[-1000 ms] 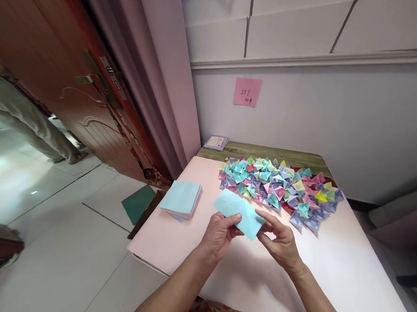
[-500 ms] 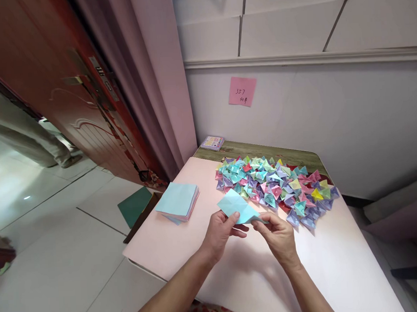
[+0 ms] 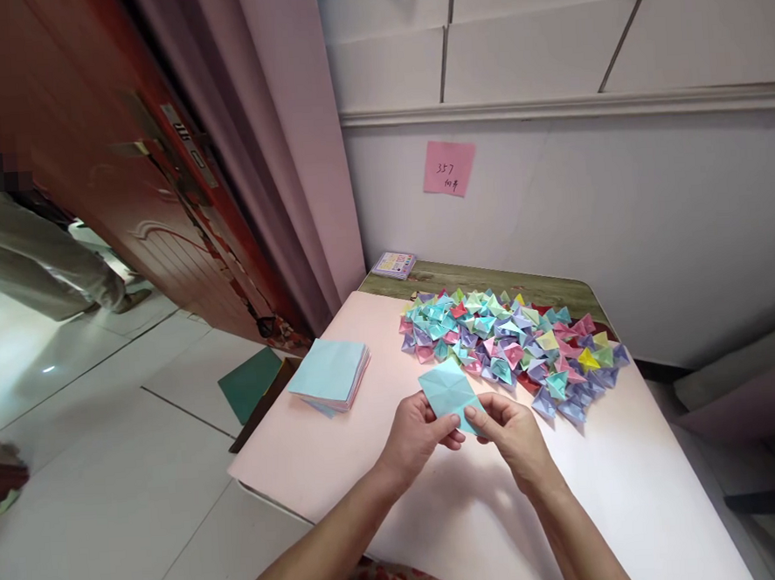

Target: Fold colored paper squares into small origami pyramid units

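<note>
Far left: legs of a standing person in loose greyish-beige trousers (image 3: 31, 255), upper part masked by blocks. Next, a reddish-brown panelled door (image 3: 108, 167) with a metal handle, standing ajar. Below its edge, a flat dark-green panel (image 3: 252, 384) beside the table. A mauve fabric curtain (image 3: 279, 130) hung to the right of the door.

On the pale pink tabletop (image 3: 272, 450), left side, sat a squarish stack of light-blue-topped paper sheets (image 3: 330, 368), edges slightly uneven, pinkish layers beneath. Behind it, at the far corner, a small pack of printed, multicoloured cards (image 3: 395, 265).

Centre: the left hand (image 3: 415, 433) pinched a light-blue square paper sheet (image 3: 447, 386) near its lower left, thumb on top, fingers partly beneath. Sheet was over the table, creases crossing its face. Above, on the white wall, a pink square paper note (image 3: 449, 169) with handwriting, "357" legible.

The right hand (image 3: 511, 427) gripped the sheet's lower right, thumb on top. Just beyond, a wide heap of small, pointed, multicoloured folded-paper pieces (image 3: 515, 339) spread rightward.
</note>
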Demonstrator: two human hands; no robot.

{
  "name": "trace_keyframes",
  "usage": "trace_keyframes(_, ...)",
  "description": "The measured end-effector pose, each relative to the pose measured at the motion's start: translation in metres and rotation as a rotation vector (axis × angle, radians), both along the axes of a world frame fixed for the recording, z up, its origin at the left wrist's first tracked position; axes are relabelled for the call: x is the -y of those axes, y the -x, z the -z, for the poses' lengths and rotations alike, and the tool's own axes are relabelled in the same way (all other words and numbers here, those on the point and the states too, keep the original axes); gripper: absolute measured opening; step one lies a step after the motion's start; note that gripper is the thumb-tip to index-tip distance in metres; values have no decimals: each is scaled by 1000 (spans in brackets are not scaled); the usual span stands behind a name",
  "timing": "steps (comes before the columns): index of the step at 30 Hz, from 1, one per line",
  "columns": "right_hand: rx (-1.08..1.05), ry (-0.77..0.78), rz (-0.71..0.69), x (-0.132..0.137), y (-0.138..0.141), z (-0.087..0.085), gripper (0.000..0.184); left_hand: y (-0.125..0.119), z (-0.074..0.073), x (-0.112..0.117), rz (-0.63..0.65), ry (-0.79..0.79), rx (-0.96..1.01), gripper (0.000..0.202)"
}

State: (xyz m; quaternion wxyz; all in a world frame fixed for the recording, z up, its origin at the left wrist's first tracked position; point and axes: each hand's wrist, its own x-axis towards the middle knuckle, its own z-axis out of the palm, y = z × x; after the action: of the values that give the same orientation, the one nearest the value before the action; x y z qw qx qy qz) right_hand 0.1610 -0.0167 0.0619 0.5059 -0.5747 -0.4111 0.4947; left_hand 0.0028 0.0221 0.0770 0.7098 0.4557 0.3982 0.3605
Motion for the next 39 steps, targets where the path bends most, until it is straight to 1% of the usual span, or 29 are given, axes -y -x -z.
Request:
trace_keyframes(2,-4,14,6,0,-1,1,40,1,0,0,1,-15,-3,34)
trace_keyframes(5,-42,18,11,1,-1,3,38,3,-1,-4,-75,-3,28,36)
trace_keyframes(7,-69,22,3,2,0,3,37,5,-3,-8,-127,56,73,35)
trace_keyframes(9,-92,21,-15,3,0,2,36,6,-3,-10,-143,143,160,33)
trace_keyframes(13,-130,-4,-73,3,1,-1,35,4,-3,-9,-79,284,369,29)
trace_keyframes(16,-141,-23,-99,4,3,-3,33,-1,-2,-4,-32,325,425,30)
trace_keyframes(18,-129,-31,-97,5,4,-3,34,-5,-1,-1,-44,343,397,34)
trace_keyframes(20,-96,-43,-85,5,5,-4,35,-9,1,0,-121,328,324,34)
trace_keyframes(22,-40,-58,-59,5,5,-4,37,-12,3,0,-204,258,216,33)
trace_keyframes(24,21,-68,-28,5,5,-4,38,-12,5,0,-221,153,111,35)
trace_keyframes(27,114,-71,32,5,5,-4,39,-9,4,2,-154,9,37,42)
trace_keyframes(29,161,-66,78,6,5,-4,40,-5,4,3,-87,-52,32,38)
trace_keyframes(32,187,-47,113,6,5,-4,44,-1,4,4,-20,-44,30,31)
trace_keyframes(34,176,-38,85,4,4,-6,47,1,5,2,-22,0,30,31)
trace_keyframes(36,143,-20,-4,2,2,-9,47,3,6,0,-4,18,8,31)
trace_keyframes(39,84,12,-149,-4,-1,-13,44,4,6,-1,58,-20,-63,28)
